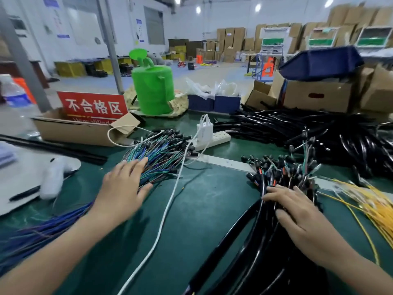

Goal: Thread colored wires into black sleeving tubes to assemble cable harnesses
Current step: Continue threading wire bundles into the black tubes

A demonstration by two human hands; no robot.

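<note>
Colored wires (158, 153) fanned in a blue-green bundle on the green table (204, 211), left of centre, with the left hand (123, 188) laid flat on them, fingers straight, gripping nothing. Black sleeving tubes (255, 241) bunched at the right under the right hand (297, 211), fingers spread and pressing down, curled round none. White cable (164, 211) running between the bundles toward a power strip (214, 139); yellow wires (375, 206) just right of the tubes.

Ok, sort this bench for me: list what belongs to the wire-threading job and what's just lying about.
Job: coloured wires under the left hand; black sleeved bundle under the right hand; black tube pile.
Lying about: green watering can; power strip; white cable; red sign; water bottle.
</note>
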